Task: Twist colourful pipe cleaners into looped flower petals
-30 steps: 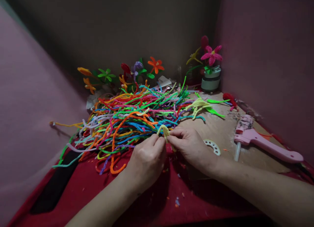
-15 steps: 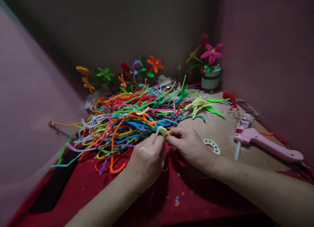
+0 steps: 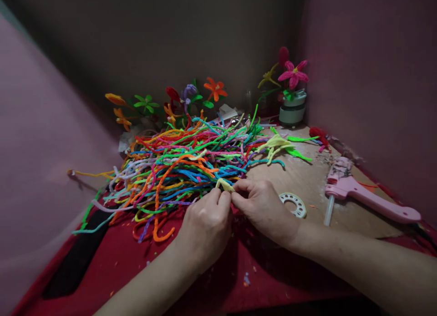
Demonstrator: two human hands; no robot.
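Between my two hands is a short pale yellow pipe cleaner (image 3: 224,185), bent into a peak. My left hand (image 3: 208,222) is closed on its left end, thumb and finger pressed together. With thumb and fingertips, my right hand (image 3: 261,206) pinches the other end; the exact contact is partly hidden by the fingers. Just beyond them spreads a big tangled heap of colourful pipe cleaners (image 3: 184,165). Pale yellow pipe cleaner pieces shaped like petals (image 3: 276,144) lie to the right of the heap, beside bright green ones (image 3: 300,154).
A pink glue gun (image 3: 368,195) rests on the brown board (image 3: 317,170) at the right. Near my right wrist lies a white ring with holes (image 3: 294,205). Pipe-cleaner flowers (image 3: 215,89) and a potted pink flower (image 3: 294,74) stand at the back. A black strip (image 3: 75,261) lies left on the red cloth (image 3: 136,270).
The pale yellow pipe cleaner has sunk slightly and lies flatter between my fingers. My hands have turned a little, and more of the white ring shows beside my right wrist.
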